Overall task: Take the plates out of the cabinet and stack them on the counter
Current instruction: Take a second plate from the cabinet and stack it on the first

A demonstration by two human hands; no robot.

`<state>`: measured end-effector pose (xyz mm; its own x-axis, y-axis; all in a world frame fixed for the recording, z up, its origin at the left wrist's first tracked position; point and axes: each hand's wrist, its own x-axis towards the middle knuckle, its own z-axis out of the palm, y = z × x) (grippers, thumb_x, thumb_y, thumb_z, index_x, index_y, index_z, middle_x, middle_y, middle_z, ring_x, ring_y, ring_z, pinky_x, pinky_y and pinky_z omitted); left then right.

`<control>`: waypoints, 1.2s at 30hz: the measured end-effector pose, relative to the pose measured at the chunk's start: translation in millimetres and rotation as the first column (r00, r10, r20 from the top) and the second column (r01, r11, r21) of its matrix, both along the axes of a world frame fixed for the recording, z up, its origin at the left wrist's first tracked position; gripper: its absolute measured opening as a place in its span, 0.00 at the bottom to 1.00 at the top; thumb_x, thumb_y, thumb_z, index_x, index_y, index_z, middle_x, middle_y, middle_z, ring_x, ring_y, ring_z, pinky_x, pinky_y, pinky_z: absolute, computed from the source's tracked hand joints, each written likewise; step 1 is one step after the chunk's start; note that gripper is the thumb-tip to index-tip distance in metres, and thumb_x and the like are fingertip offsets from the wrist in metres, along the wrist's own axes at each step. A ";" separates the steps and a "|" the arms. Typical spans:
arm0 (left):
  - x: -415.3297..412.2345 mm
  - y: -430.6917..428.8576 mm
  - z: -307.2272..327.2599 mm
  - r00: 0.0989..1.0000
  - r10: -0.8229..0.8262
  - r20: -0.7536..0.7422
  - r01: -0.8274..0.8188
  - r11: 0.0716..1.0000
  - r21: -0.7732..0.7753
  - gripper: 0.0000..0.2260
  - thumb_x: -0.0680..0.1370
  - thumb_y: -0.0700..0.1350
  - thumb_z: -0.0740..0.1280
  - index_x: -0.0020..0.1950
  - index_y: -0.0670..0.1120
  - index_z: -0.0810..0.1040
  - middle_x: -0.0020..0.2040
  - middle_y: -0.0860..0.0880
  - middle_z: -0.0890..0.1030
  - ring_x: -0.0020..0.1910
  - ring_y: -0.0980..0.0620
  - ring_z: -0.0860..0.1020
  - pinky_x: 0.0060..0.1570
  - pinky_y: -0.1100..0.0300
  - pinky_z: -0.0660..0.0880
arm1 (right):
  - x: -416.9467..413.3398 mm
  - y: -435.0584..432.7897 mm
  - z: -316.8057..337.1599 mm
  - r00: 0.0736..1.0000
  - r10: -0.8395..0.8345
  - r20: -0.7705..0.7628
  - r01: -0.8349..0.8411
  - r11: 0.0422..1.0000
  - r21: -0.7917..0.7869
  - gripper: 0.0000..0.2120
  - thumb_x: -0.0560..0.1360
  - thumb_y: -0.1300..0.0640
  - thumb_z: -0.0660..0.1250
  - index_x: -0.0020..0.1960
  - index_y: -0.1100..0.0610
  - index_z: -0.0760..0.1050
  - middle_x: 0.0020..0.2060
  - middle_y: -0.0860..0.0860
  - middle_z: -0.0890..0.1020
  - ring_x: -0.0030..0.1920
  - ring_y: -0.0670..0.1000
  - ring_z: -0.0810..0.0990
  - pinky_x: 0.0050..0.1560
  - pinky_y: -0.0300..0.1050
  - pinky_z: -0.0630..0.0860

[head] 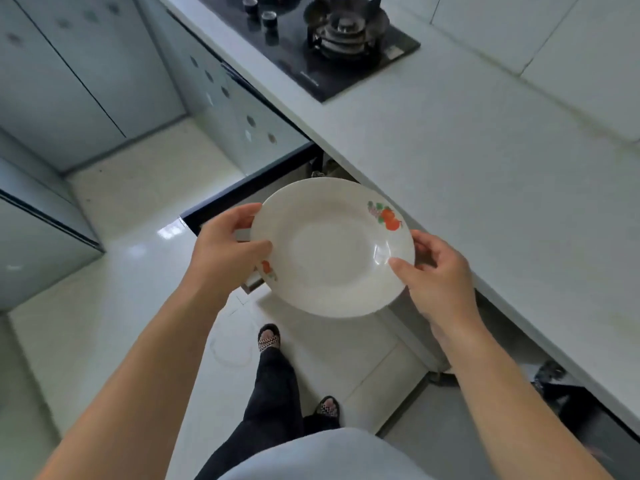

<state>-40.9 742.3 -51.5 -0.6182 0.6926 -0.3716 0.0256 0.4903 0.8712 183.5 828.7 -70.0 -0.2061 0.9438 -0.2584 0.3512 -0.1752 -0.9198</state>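
Observation:
A white deep plate (330, 249) with red fruit prints on its rim hangs level in the air, just off the front edge of the white counter (485, 174). My left hand (227, 249) grips its left rim, thumb on top. My right hand (438, 278) pinches its right rim. Below the counter, the cabinet (313, 164) stands open, its dark-edged door (242, 194) swung out to the left behind the plate. The cabinet's inside is mostly hidden by the plate. No plate lies on the counter.
A black gas hob (329, 39) with one burner sits at the far end of the counter. Pale cabinet fronts (69, 81) line the left side. My legs and sandalled feet (268, 339) stand on the white floor tiles. A dark open compartment (571, 403) shows at lower right.

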 end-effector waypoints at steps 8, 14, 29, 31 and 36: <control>5.6 -44.9 41.6 0.993 0.105 0.055 -0.111 0.985 0.129 0.20 0.71 0.31 0.64 0.54 0.54 0.79 0.46 0.56 0.79 0.38 0.54 0.78 0.51 0.48 0.79 | -6.9 -27.1 39.3 0.993 0.080 -0.082 -0.074 0.995 0.074 0.17 0.69 0.64 0.71 0.48 0.42 0.75 0.42 0.40 0.82 0.41 0.36 0.81 0.42 0.37 0.79; -25.3 -60.6 47.4 0.985 0.116 0.124 -0.134 0.980 0.150 0.21 0.71 0.31 0.64 0.45 0.59 0.79 0.43 0.58 0.81 0.41 0.52 0.77 0.52 0.47 0.78 | -36.0 -37.0 50.6 0.991 0.084 -0.106 -0.083 0.996 0.020 0.17 0.70 0.68 0.69 0.53 0.51 0.76 0.42 0.44 0.82 0.38 0.38 0.82 0.38 0.37 0.81; -246.0 -202.4 40.3 0.880 0.475 -0.016 -0.469 0.874 0.130 0.22 0.70 0.30 0.65 0.55 0.54 0.75 0.51 0.53 0.79 0.36 0.50 0.78 0.38 0.57 0.75 | -323.4 -105.0 45.8 0.876 0.479 -0.059 -0.476 0.877 0.056 0.19 0.69 0.66 0.71 0.58 0.52 0.75 0.45 0.48 0.81 0.39 0.47 0.82 0.36 0.33 0.79; -274.7 -226.7 42.2 0.847 0.529 -0.057 -0.516 0.843 0.150 0.22 0.70 0.31 0.65 0.54 0.55 0.74 0.52 0.51 0.79 0.43 0.47 0.79 0.37 0.59 0.73 | -364.7 -118.6 47.1 0.840 0.539 -0.063 -0.536 0.842 0.060 0.19 0.69 0.65 0.71 0.57 0.50 0.74 0.46 0.49 0.81 0.40 0.48 0.82 0.36 0.35 0.80; -325.5 -265.9 46.0 0.777 0.622 -0.096 -0.609 0.782 0.131 0.21 0.70 0.30 0.64 0.57 0.51 0.75 0.52 0.50 0.79 0.36 0.51 0.78 0.26 0.69 0.73 | -440.6 -141.1 46.5 0.756 0.653 -0.051 -0.649 0.757 0.070 0.18 0.69 0.64 0.71 0.53 0.47 0.74 0.47 0.50 0.81 0.43 0.54 0.82 0.42 0.45 0.81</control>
<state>-366.4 476.4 -5.5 -0.9608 0.1735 -0.2163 -0.1421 0.3618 0.9214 -257.1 687.7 -23.5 -0.7902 0.5855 -0.1812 0.3021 0.1149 -0.9463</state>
